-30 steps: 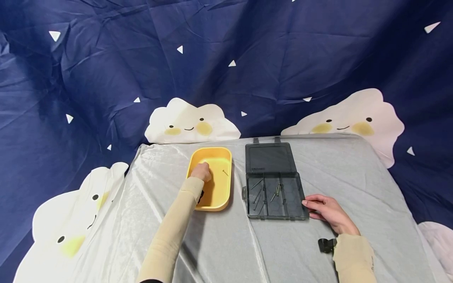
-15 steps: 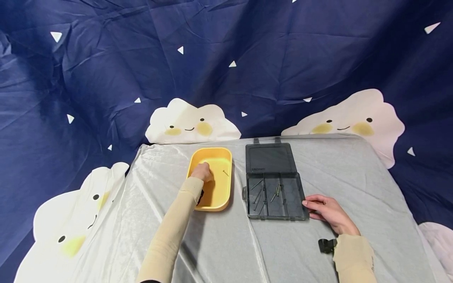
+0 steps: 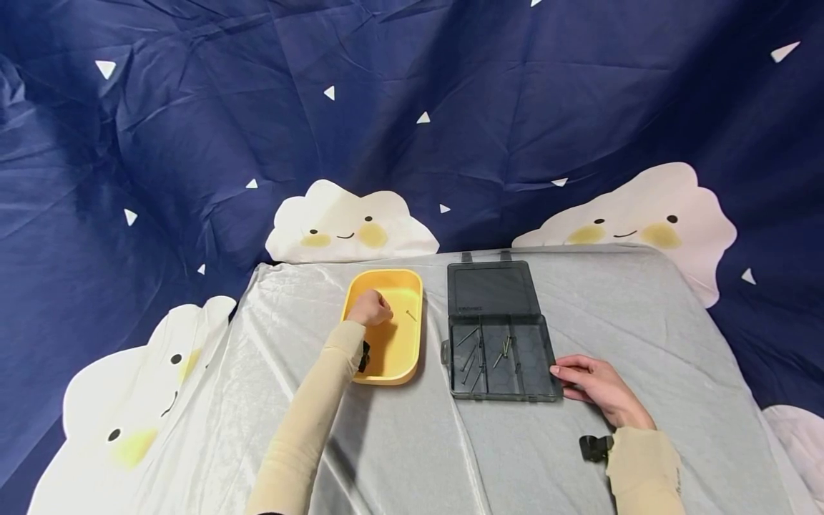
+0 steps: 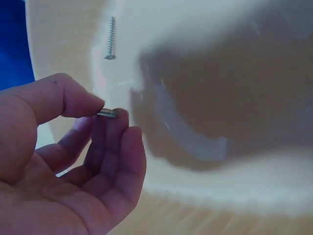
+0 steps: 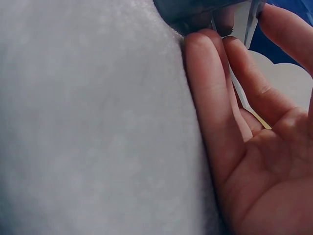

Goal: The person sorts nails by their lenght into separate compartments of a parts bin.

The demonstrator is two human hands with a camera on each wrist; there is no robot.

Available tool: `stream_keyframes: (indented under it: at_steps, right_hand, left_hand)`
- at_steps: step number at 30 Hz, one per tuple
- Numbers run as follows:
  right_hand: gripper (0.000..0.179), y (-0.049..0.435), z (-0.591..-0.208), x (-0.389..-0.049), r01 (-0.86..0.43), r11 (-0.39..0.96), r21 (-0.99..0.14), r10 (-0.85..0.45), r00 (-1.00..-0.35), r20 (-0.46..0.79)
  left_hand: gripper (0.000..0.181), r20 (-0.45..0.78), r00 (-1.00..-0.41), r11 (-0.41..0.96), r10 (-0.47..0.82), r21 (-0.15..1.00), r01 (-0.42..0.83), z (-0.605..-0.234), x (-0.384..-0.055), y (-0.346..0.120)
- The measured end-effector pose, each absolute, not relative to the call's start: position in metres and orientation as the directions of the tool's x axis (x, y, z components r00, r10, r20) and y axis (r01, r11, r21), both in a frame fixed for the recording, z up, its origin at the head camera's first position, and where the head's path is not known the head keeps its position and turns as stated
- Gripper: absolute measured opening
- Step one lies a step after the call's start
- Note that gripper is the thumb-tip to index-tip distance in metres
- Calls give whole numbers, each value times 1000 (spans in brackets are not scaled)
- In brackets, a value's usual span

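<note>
My left hand (image 3: 370, 309) is over the yellow tray (image 3: 419, 336) and pinches a small screw (image 4: 107, 113) between thumb and fingertips. Most of that screw is covered by the fingers. Another screw (image 4: 111, 38) lies loose on the tray floor, beyond the hand in the left wrist view. To the right is a dark, see-through compartment box (image 3: 531, 357) with its lid (image 3: 492, 287) folded back. Several screws (image 3: 475, 357) lie in its left compartment and a few more in the middle one. My right hand (image 3: 600, 388) touches the box's right side with fairly straight fingers.
A grey cloth (image 3: 412, 450) covers the table under the tray and box. Behind it hangs a dark blue curtain (image 3: 386, 86) with printed clouds. A black strap mount (image 3: 595, 448) sits at the right wrist.
My left hand has lifted slightly from the tray floor and turned, the fingers now pointing more to the right. The right hand and the box stay put.
</note>
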State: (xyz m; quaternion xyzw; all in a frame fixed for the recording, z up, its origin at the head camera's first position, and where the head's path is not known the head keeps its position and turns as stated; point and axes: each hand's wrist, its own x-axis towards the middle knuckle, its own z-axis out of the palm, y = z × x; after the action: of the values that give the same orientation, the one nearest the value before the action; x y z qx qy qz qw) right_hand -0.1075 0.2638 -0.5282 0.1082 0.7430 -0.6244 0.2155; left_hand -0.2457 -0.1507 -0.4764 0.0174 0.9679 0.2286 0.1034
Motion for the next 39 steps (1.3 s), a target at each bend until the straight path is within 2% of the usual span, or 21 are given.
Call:
stream_keyframes:
  at_steps: [3,8,12,15,19,22,29,34,39]
  right_hand:
    - [63,264,-528,-107,428,200,-881,-110,-884,-455]
    - [61,264,-528,-107,429,188,-884,-110,-885,-453]
    - [61,264,-528,-107,430,181,-885,-108,-885,-452]
    - [62,264,-528,-107,431,186,-883,-107,-885,-454]
    - [62,264,-527,-107,432,193,-881,-106,-883,-457]
    - [61,264,-527,-107,432,196,-880,-107,-883,-457]
    - [63,263,-527,-106,433,200,-879,-110,-882,-459]
    - [61,264,-528,-106,431,191,-882,-111,-883,-455]
    - [59,264,-528,-106,427,186,-885,-109,-886,-451]
  left_hand:
    - [5,-185,-981,860,56,508,-46,-473,-245,-150]
    - [9,-193,-981,732,20,671,-117,-468,-245,-148]
    - [10,-236,-972,556,4,808,-194,-466,-247,-145]
    - [19,-288,-958,421,-7,868,-264,-463,-248,-142]
    - [32,-343,-939,289,-12,898,-332,-455,-247,-137]
    - [35,-364,-931,184,-9,915,-359,-451,-246,-134]
    - [39,-332,-943,-47,28,942,-333,-440,-239,-124]
    - [42,-308,-948,-113,79,942,-315,-432,-232,-117]
    - [37,-298,-946,-141,131,939,-315,-425,-226,-110]
